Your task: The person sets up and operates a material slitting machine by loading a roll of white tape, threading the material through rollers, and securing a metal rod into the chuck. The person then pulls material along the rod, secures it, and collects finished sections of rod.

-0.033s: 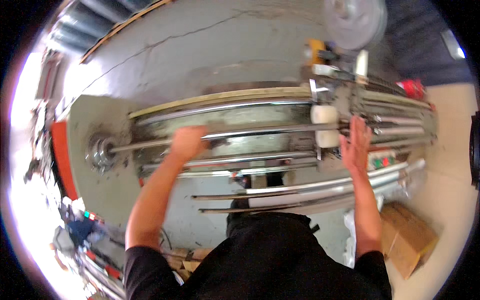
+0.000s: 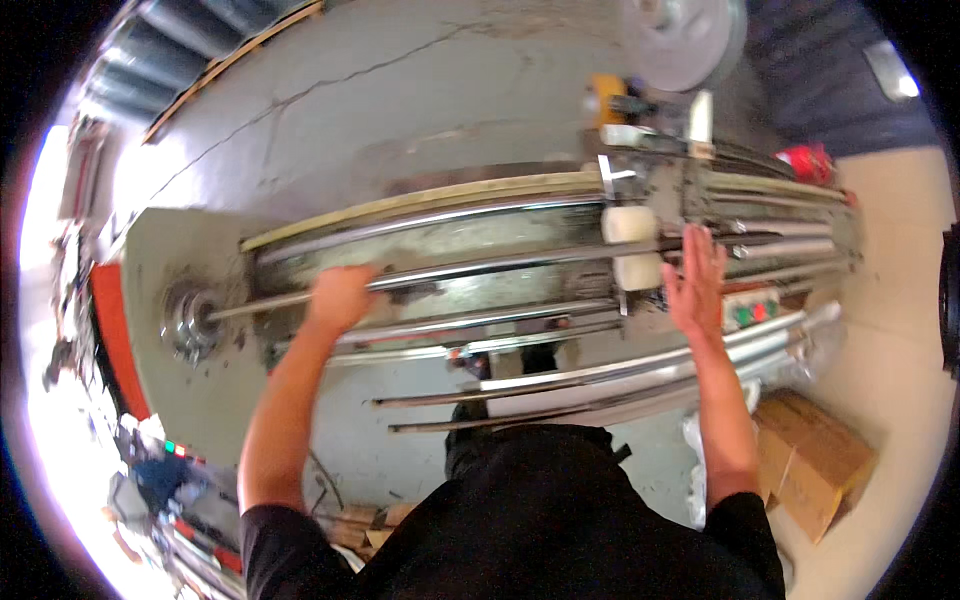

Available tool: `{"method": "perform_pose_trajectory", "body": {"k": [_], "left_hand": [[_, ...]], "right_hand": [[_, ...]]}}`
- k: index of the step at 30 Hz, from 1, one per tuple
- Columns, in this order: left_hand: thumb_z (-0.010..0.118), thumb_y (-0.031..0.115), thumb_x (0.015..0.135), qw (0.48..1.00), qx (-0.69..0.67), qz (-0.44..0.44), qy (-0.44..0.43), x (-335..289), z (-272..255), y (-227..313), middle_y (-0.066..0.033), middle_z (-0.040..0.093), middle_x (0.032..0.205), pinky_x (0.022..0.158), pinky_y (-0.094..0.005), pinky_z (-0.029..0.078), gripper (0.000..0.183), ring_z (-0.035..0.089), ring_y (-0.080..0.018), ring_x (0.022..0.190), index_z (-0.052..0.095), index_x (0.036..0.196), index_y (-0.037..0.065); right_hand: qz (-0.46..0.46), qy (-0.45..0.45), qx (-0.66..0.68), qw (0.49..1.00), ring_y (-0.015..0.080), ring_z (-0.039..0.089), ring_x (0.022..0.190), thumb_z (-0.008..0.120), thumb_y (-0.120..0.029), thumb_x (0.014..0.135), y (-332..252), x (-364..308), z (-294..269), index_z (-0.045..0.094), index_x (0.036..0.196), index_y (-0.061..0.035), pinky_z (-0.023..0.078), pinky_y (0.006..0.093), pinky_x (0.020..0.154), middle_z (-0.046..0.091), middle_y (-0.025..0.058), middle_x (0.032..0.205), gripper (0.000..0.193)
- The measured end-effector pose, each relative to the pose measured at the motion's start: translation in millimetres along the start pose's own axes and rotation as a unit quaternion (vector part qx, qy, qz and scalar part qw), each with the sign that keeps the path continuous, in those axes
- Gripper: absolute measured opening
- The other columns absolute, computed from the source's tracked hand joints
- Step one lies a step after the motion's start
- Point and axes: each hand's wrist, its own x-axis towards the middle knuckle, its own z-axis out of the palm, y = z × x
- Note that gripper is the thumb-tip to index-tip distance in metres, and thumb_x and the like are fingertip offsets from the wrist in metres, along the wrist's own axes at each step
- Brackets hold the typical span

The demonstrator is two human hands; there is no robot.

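Note:
A long metal rod [image 2: 500, 264] runs across the machine from the round chuck [image 2: 188, 325] at the left to the white rollers [image 2: 630, 226] at the right. My left hand [image 2: 342, 297] is closed around the rod, nearer its chuck end. Just right of the rollers, my right hand [image 2: 697, 285] lies open with its fingers stretched out, at the rod's right-hand part. Whether its palm touches the rod cannot be made out.
Near me, silver tubes [image 2: 640, 362] lie along the machine's front. A button box [image 2: 750, 309] with green and red buttons sits beside my right wrist. A cardboard box [image 2: 815, 460] stands on the floor at right. A large pale reel [image 2: 685, 40] is at the far right.
My left hand has shifted slightly left along the rod, toward the chuck. My right hand stays open beside the rollers. The whole view has moved a little.

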Motion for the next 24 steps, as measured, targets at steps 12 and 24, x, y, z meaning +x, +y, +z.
{"method": "perform_pose_trajectory", "body": {"k": [12, 24], "left_hand": [[0.084, 0.058, 0.079, 0.998, -0.048, -0.003, -0.039, 39.5, -22.3, 111.8, -0.0155, 0.078, 0.099, 0.085, -0.0485, 0.06, 0.069, 0.076, -0.0364, 0.094, 0.071, 0.129, 0.012], [0.074, 0.044, 0.094, 0.979, -0.112, 0.17, -0.003, 154.4, 7.0, 353.7, -0.0164, 0.08, 0.095, 0.075, -0.0504, 0.063, 0.04, 0.079, -0.0385, 0.087, 0.072, 0.111, 0.008]], "right_hand": [[0.027, 0.001, 0.025, 0.999, 0.0331, 0.029, 0.161, 0.061, -0.044, 0.105, 22.8, -2.2, 11.8, 0.034, 0.165, -0.002, 0.012, 0.058, 0.132, 0.039, 0.0164, 0.168, 0.078], [0.021, -0.011, -0.012, 1.0, 0.0325, 0.027, 0.162, 0.054, -0.04, 0.11, 38.7, -7.6, 21.7, 0.031, 0.167, -0.0054, 0.012, 0.0545, 0.133, 0.036, 0.0148, 0.171, 0.07]]}}
